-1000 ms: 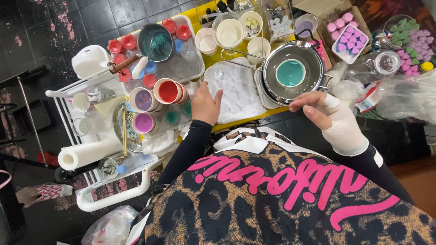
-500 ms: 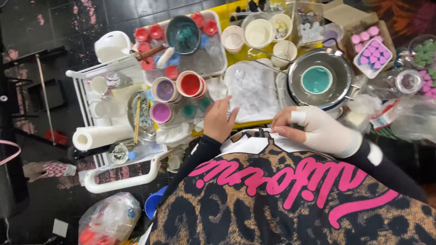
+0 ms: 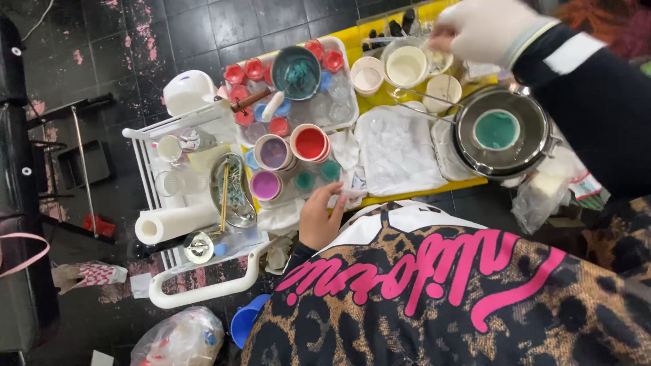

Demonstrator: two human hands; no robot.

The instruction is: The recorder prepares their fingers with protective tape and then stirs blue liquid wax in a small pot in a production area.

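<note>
The gloved right hand (image 3: pixel 485 28) hovers with fingers pinched narrow above a cream-filled round cup (image 3: pixel 405 66) at the yellow table's (image 3: pixel 352 45) far edge; whether it holds anything cannot be told. The cup stands upright, mouth up. The bare left hand (image 3: pixel 320 218) rests loosely curled on crumpled white cloth (image 3: pixel 339 198) at the near edge.

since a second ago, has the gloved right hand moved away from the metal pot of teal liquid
Yes. The white-gloved right hand has lifted off the round metal pot's near rim and reached past it, over the cream-filled cups.
</note>
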